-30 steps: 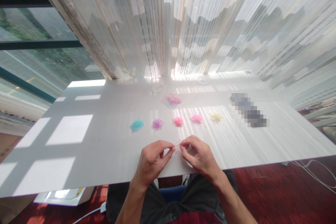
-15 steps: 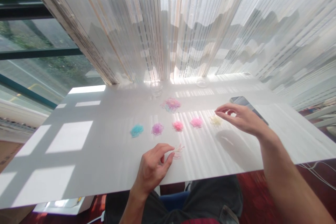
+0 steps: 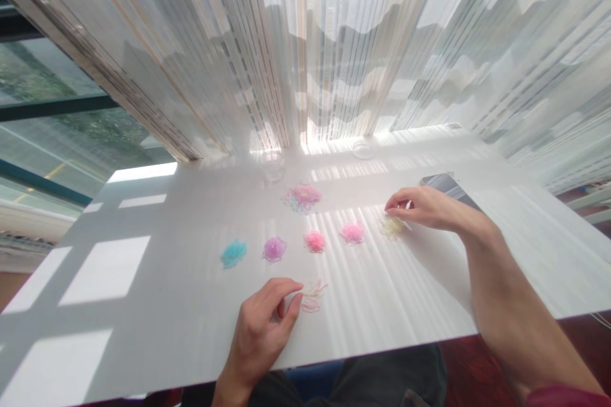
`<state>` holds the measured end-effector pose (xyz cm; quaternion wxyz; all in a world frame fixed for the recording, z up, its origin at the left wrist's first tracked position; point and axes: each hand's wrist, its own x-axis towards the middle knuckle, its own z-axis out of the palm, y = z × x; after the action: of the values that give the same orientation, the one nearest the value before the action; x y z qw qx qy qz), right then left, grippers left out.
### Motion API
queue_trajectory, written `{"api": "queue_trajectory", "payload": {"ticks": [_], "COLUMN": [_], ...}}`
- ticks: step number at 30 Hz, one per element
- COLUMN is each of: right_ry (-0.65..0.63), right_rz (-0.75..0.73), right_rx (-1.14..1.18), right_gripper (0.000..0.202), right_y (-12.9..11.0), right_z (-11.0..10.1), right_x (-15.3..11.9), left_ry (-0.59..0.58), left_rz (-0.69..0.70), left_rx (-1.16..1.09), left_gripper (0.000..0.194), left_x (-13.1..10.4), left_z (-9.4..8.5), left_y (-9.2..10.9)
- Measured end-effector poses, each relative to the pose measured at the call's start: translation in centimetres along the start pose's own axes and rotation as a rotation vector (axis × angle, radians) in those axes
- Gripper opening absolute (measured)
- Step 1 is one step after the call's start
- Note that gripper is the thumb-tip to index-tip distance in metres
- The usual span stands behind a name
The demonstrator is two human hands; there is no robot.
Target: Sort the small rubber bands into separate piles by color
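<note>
The roundish yellow pile (image 3: 392, 227), no long axis evident, lies just front-edge-side of your nearer right hand's (image 3: 422, 206) closed fingertips on the desk (image 3: 167, 305); your left hand's (image 3: 260, 324) near-closed fingers adjoin pale pink strands (image 3: 312, 302), either grip indeterminable.

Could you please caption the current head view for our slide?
Right hand at the yellow pile, left hand beside pale pink strands.
</note>
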<state>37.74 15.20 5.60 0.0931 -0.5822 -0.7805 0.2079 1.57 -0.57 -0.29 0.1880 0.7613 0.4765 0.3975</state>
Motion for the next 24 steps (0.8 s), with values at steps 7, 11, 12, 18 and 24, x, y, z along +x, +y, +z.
{"api": "queue_trajectory", "payload": {"ticks": [7, 11, 12, 18, 24], "right_ry": [0.043, 0.169, 0.211, 0.213, -0.213], "right_rz": [-0.053, -0.020, -0.020, -0.364, -0.725], "right_rx": [0.041, 0.065, 0.077, 0.281, 0.255], "right_gripper": [0.025, 0.032, 0.033, 0.022, 0.011], "right_y": [0.9, 0.7, 0.3, -5.8, -11.5], "right_z": [0.1, 0.2, 0.3, 2.4, 6.6], "right_x": [-0.8, -1.1, -1.1, -1.6, -3.3], "left_ry": [0.023, 0.008, 0.005, -0.095, -0.160], "left_rz": [-0.055, -0.049, -0.036, 0.045, -0.007], "left_rx": [0.003, 0.019, 0.030, 0.156, 0.158], "left_gripper": [0.012, 0.012, 0.012, 0.021, 0.032], "left_x": [0.2, 0.3, 0.4, 0.8, 0.6], "left_z": [-0.1, -0.1, -0.1, -0.3, -0.5], "left_y": [0.4, 0.3, 0.3, 1.0, 1.6]}}
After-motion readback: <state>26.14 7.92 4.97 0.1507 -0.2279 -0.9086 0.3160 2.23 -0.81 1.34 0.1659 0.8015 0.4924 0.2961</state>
